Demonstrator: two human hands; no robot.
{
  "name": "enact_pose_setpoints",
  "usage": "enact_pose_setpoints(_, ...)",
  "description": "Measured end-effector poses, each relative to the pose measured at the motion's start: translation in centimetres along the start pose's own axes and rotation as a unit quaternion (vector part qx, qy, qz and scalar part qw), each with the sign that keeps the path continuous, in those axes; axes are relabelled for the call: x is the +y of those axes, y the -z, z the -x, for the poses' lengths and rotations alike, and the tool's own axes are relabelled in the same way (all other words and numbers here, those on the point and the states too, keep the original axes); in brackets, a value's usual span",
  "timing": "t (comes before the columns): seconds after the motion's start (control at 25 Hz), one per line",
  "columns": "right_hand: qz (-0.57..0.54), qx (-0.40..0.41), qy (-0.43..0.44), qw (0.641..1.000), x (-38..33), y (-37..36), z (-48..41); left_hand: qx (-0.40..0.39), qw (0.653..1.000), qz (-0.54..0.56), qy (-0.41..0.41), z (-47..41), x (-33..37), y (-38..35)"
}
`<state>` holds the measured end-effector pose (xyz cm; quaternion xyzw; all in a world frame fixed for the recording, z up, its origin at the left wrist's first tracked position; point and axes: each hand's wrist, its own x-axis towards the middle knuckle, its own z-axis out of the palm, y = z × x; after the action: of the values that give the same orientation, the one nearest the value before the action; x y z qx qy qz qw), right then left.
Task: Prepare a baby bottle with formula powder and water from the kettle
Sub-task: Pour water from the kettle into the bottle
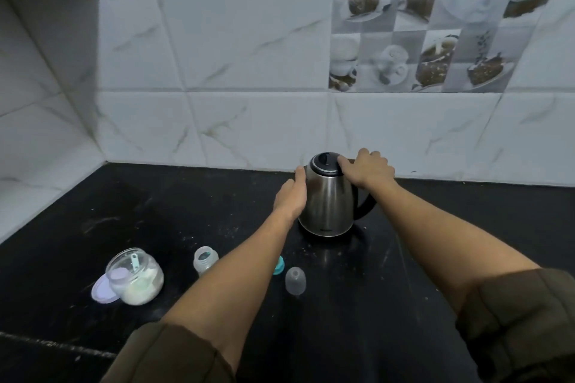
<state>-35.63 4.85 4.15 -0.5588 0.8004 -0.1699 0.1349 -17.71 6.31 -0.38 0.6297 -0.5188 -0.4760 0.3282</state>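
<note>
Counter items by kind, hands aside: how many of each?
Kettle: 1
Jar: 1
Jar lid: 1
Bottle: 1
Bottle parts: 2 (teal ring, partly behind the arm; clear cap)
Total: 6

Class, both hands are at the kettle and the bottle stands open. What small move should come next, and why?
Probably lift the kettle by its handle: the right hand holds the handle's top, the left hand steadies the steel side, and the bottle stands nearer, uncapped.
</note>
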Motion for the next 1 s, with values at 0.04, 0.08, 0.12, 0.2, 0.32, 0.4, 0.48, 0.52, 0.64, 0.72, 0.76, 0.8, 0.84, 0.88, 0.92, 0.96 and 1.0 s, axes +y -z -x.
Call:
enact_pose_setpoints(0.04, -0.010, -0.018, -0.004, 1.000, 0.9, -0.3, -0.3, -0.011, 1.000, 0.001, 0.008, -0.5, -0.1, -0.8)
enact_pose_setpoints(0.08, -0.019, -0.026, 0.001, 0.999, 1.5, -0.5, -0.5, -0.019, 1.000, -0.002, 0.015, -0.6, -0.1, -1.4)
enact_pose_setpoints(0.12, -0.023, -0.023, 0.008, 0.999, 2.1, -0.4, -0.8, -0.027, 0.999, -0.008, 0.022, -0.5, 0.1, -2.1)
enact_pose_setpoints(0.2, -0.033, -0.014, 0.024, 0.999, 2.8, 0.1, -1.4, -0.032, 0.999, -0.011, 0.027, -0.1, 0.6, -2.9)
enact_pose_setpoints(0.32, -0.090, -0.032, 0.008, 0.995, 3.7, 0.4, -1.3, -0.030, 0.999, -0.002, 0.027, -1.2, 0.2, -3.0)
enact_pose_setpoints(0.4, -0.172, -0.046, -0.020, 0.984, 4.3, -0.2, -0.8, -0.030, 0.999, 0.002, 0.020, -4.1, -1.6, -2.9)
enact_pose_setpoints(0.48, -0.242, -0.031, -0.051, 0.968, 4.7, -1.3, -0.6, -0.033, 0.999, -0.001, 0.032, -6.6, -2.9, -3.1)
enact_pose_setpoints(0.52, -0.266, -0.016, -0.065, 0.962, 4.7, -1.8, -0.5, -0.034, 0.999, -0.001, 0.042, -6.9, -3.1, -3.1)
enact_pose_setpoints(0.64, -0.318, 0.044, -0.113, 0.940, 4.2, -2.7, -0.4, -0.041, 0.998, -0.003, 0.049, -3.0, -0.4, -2.1)
enact_pose_setpoints(0.72, -0.334, 0.082, -0.142, 0.928, 3.8, -3.1, -0.2, -0.050, 0.998, -0.025, 0.035, -0.8, 1.2, -1.5)
enact_pose_setpoints(0.76, -0.337, 0.093, -0.150, 0.925, 3.7, -3.3, 0.0, -0.045, 0.998, -0.044, 0.028, -0.4, 1.4, -1.1)
enact_pose_setpoints(0.8, -0.342, 0.103, -0.158, 0.920, 3.6, -3.3, 0.1, -0.029, 0.997, -0.066, 0.019, -0.1, 1.3, -0.4)
enact_pose_setpoints(0.84, -0.349, 0.112, -0.167, 0.915, 3.4, -3.3, 0.4, -0.004, 0.996, -0.092, 0.006, 0.0, 1.0, 0.8)
enact_pose_setpoints(0.88, -0.354, 0.119, -0.176, 0.911, 3.2, -3.2, 0.6, 0.024, 0.992, -0.126, -0.014, 0.0, 0.6, 2.2)
enact_pose_setpoints(0.92, -0.356, 0.126, -0.180, 0.908, 2.9, -3.0, 0.9, 0.054, 0.986, -0.157, -0.030, -0.2, 0.2, 3.8)
enact_pose_setpoints(0.96, -0.358, 0.130, -0.179, 0.907, 2.6, -2.8, 1.2, 0.085, 0.978, -0.185, -0.037, -0.2, -0.4, 5.6)
enact_pose_setpoints(1.0, -0.363, 0.132, -0.174, 0.906, 2.3, -2.5, 1.4, 0.116, 0.971, -0.206, -0.035, -0.2, -1.0, 7.5)
